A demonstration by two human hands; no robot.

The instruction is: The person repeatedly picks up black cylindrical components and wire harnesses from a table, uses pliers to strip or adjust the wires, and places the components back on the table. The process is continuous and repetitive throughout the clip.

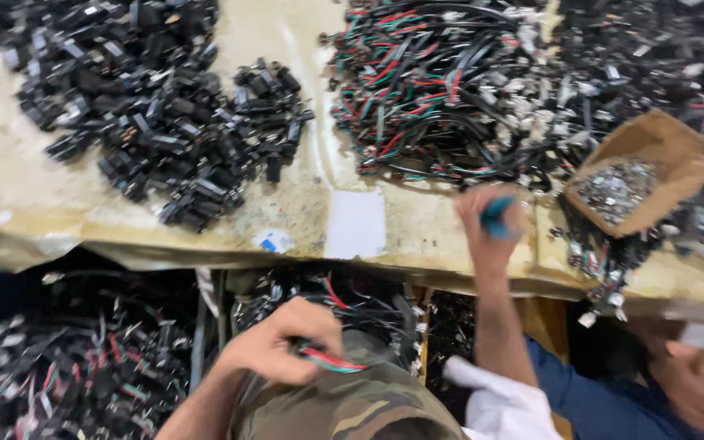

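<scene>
L hand [275,346] sits low by the lap, fingers curled tight round a short wire bundle [332,360] w/ red, green & black strands poking out to the right. R hand [489,224] is up at the table edge [205,244], closed on a small blue tool [496,216], just below the big wire tangle [442,90] & left of a cardboard box [662,155] of metal bits. Black connectors [156,106] lie well apart, far left.

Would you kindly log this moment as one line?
left hand: grips red-green wires over lap | right hand: raised, holds blue tool at table edge | cardboard box nearby
</scene>
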